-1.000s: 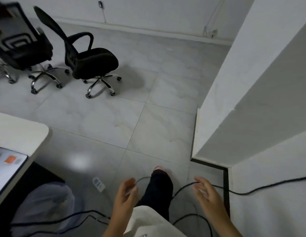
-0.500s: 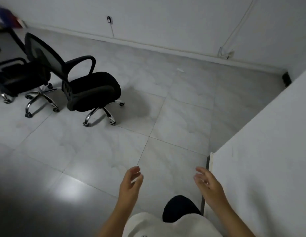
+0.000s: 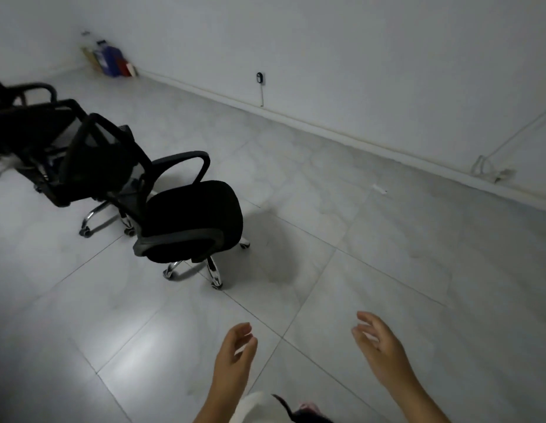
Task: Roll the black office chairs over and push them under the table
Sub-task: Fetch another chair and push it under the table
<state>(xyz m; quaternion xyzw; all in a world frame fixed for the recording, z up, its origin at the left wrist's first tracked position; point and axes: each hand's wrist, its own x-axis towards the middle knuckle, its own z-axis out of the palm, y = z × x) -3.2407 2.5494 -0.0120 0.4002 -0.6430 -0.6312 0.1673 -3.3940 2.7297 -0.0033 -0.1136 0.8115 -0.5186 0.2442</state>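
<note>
Approach to the nearest black office chair [image 3: 174, 206], which stands on the tiled floor [image 3: 372, 254] ahead and to your left, its mesh backrest [image 3: 103, 157] turned away from you and a second black chair [image 3: 27, 129] just behind it. Your left hand [image 3: 235, 358] and right hand [image 3: 381, 346] hang free in front of you, fingers loosely spread, holding nothing and well apart from the chair. No table is in view. Step round to the backrest, grip its top edge with both hands, and steer so the casters roll straight.
</note>
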